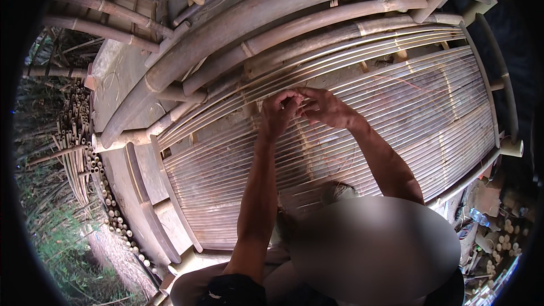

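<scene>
My left hand (276,115) and my right hand (331,110) meet above a bamboo bench seat made of narrow lengthwise slats (408,102). Both have their fingers curled and pinched together, fingertips almost touching. Whatever lies between them is too small to make out. Beneath the hands, a gap in the seat shows between the main slats and a few thin bamboo strips (374,52) along the back. Thin reddish string (405,84) trails across the slats to the right.
Thick curved bamboo poles (238,34) form the backrest beyond the seat. Cut bamboo lengths (79,113) are stacked at far left. On the right lie a plastic bottle (479,217) and several cut bamboo ends (506,243). A blurred oval hides the lower middle.
</scene>
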{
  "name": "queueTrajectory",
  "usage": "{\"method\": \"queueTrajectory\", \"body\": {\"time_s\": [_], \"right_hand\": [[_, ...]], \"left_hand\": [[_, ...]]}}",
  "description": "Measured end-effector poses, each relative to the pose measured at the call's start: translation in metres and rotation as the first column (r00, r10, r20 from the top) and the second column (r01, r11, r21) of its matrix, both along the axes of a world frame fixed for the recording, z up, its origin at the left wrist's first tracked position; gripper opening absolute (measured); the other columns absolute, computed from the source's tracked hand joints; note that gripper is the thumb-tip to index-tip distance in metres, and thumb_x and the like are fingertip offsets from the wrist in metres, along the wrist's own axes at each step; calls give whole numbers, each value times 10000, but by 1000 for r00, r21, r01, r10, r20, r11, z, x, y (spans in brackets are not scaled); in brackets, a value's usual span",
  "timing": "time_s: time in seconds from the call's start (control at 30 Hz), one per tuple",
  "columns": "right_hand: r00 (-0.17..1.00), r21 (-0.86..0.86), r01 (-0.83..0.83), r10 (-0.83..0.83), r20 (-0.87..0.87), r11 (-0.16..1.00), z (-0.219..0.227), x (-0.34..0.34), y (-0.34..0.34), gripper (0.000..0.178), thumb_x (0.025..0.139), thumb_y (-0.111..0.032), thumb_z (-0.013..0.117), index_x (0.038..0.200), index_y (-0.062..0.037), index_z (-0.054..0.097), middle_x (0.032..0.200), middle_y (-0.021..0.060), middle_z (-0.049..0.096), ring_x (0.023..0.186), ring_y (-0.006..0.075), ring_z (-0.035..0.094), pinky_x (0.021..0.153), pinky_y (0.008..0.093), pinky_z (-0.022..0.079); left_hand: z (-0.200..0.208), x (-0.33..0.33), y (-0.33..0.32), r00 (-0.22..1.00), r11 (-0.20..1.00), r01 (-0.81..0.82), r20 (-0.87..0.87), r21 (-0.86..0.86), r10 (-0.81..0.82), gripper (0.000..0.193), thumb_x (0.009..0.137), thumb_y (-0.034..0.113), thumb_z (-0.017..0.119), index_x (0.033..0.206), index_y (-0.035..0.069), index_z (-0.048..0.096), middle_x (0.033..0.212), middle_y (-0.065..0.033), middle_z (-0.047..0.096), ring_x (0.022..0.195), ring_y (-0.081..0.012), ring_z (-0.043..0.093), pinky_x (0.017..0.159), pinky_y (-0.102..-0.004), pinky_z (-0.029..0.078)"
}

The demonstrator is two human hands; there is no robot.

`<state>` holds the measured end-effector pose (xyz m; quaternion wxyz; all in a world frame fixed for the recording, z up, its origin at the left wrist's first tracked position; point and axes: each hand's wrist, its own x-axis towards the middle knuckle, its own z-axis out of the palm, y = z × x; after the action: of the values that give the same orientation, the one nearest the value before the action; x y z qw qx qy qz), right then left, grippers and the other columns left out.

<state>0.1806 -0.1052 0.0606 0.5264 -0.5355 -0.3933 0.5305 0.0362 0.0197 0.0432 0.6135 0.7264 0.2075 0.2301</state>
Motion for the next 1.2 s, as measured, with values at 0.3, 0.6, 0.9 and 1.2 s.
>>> {"method": "queueTrajectory", "body": {"time_s": [0.3, 0.6, 0.9, 1.2], "right_hand": [[80, -155, 807, 154, 985, 570, 60, 71, -205, 164, 857, -309, 719, 854, -145, 716, 788, 84, 667, 709, 211, 646, 616, 366, 527], [437, -621, 781, 775, 457, -74, 31, 97, -640, 631, 689, -377, 813, 1148, 3, 604, 1081, 241, 647, 1037, 395, 621, 905, 480, 490], [332, -111, 446, -49, 942, 888, 19, 34, -178, 409, 827, -206, 721, 1186, -57, 593, 1118, 144, 642, 1033, 304, 627, 902, 417, 497], [158, -6, 371, -57, 986, 928, -40, -35, -32, 330, 880, -280, 617, 1108, -62, 520, 1088, 141, 546, 1040, 329, 559, 849, 508, 460]], "left_hand": [[13, -34, 7, 969, 987, 94, -238, 128, -61, 150, 857, 172, 723, 904, 31, 711, 790, -68, 708, 708, -99, 644, 650, -262, 517], [-40, -7, 17, 897, 956, -32, -413, 291, 156, 292, 910, 281, 652, 1110, 68, 668, 1018, -101, 720, 974, -292, 681, 869, -403, 502], [-51, 0, 37, 734, 984, 174, -662, -33, -152, 466, 938, 392, 626, 1234, 32, 635, 1108, -148, 699, 1011, -184, 633, 909, -320, 465], [-60, -3, 35, 740, 991, 81, -673, 107, 12, 382, 890, 343, 689, 1056, -1, 714, 914, -145, 735, 860, -196, 681, 824, -331, 508]]}}
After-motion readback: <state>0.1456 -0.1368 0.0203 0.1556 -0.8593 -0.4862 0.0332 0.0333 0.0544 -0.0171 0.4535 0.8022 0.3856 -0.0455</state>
